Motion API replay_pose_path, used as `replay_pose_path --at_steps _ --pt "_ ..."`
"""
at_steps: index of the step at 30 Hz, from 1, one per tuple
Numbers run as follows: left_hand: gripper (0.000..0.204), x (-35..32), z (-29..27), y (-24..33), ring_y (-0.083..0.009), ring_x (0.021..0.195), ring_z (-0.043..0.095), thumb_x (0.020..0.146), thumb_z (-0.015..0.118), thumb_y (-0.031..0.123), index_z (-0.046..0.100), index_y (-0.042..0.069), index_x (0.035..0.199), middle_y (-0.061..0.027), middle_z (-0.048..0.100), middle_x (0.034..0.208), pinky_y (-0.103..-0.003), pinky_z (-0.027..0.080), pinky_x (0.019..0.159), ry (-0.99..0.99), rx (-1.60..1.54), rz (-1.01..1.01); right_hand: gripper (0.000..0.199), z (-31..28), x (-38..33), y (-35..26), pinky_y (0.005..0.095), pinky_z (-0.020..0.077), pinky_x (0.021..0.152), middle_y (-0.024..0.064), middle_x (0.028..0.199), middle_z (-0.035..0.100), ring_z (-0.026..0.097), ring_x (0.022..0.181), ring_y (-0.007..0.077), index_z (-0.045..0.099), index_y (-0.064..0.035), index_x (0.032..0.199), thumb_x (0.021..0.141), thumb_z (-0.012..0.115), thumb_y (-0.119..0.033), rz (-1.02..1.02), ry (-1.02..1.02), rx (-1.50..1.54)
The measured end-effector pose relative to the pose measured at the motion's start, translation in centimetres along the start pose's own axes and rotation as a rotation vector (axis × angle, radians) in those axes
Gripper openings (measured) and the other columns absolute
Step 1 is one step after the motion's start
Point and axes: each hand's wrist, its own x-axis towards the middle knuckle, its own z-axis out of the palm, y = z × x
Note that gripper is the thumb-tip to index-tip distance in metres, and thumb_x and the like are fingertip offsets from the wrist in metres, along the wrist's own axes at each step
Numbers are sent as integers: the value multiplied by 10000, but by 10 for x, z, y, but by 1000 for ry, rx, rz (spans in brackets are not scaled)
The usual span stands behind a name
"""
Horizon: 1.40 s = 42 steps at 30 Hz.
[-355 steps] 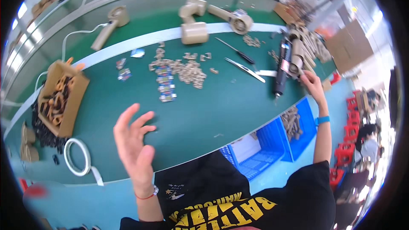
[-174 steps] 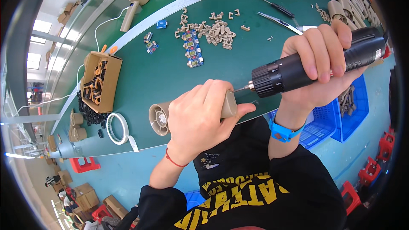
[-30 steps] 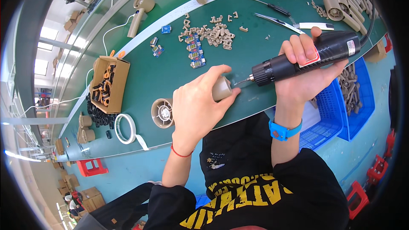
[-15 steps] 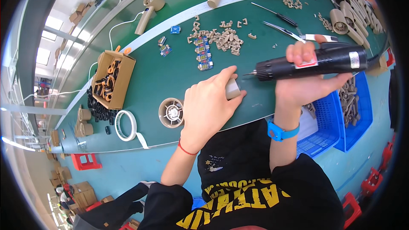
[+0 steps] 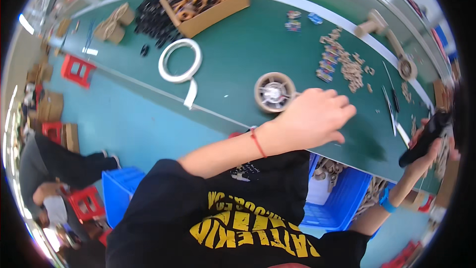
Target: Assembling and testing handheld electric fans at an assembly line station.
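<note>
1. The left hand point(image 5: 317, 116) reaches out over the green bench top point(image 5: 233, 64), palm down, fingers loosely spread and curling, and holds nothing that shows. It sits just right of the round tan fan housing point(image 5: 274, 92), which lies flat on the bench with its pale hub facing up; whether the thumb side touches the rim is hard to tell.
2. The right hand point(image 5: 430, 144) is far off at the right edge, wrapped tight round a black electric screwdriver point(image 5: 421, 140), well apart from the housing.
3. To do this well, I would plant the left hand on the housing's rim first, so the part cannot spin or slide, and only then bring the driver across.
4. Keep the bit square to the part and the fingers clear of the hub.
5. The heap of small tan parts point(image 5: 342, 62) lies farther back on the bench, and the long thin tools point(image 5: 391, 109) lie to the right; both sit in reach of a careless sweep.
</note>
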Motion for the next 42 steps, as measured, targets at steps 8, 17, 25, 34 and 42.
replay_pose_path --at_steps 8,17,25,34,42 --pt "236 -11 -20 15 -223 905 570 754 724 259 619 68 843 -55 595 889 -337 445 822 564 -81 158 423 22 -1 26 248 443 727 83 981 665 555 782 135 584 -52 1245 935 634 -334 57 154 -1153" --pt "322 -47 -15 -25 -190 774 535 775 705 393 613 89 724 -24 567 714 -332 392 715 435 172 -211 315 151 -51 -37 377 397 987 151 1213 586 543 1122 295 567 10 1226 934 573 -106 -620 -410 -843" --pt "383 -34 0 -25 -180 621 503 812 658 390 585 88 588 -15 521 549 -323 342 600 651 129 -231 368 185 -72 -33 430 415 932 240 1182 554 537 1070 414 531 49 1206 889 619 -117 -443 -740 -862" --pt "172 -27 8 -24 -152 555 532 654 652 228 579 137 527 10 526 489 -316 305 547 780 95 -216 339 194 -72 -45 397 469 658 240 811 631 628 711 351 556 78 1098 910 618 -197 -162 -780 -964" --pt "138 -20 13 -25 -149 490 515 542 648 233 559 138 498 4 524 476 -320 280 531 820 51 -207 468 183 -62 -31 350 201 493 35 559 311 268 573 105 450 84 728 944 608 -299 -72 -753 -641"
